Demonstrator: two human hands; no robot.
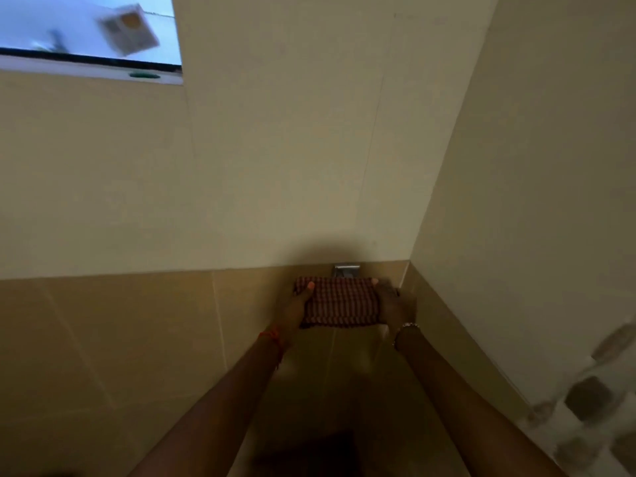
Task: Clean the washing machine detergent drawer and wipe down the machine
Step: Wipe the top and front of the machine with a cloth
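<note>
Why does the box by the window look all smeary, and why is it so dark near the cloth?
Head view: the box is streaked, probably by motion blur; the window is the only bright spot, so the room looks dim; a soft shadow sits on the wall just above the cloth.

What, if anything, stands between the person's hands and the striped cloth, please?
Nothing visible does: the left hand and the right hand hold the striped cloth by its two ends, just below a metal fixture on the wall.
</note>
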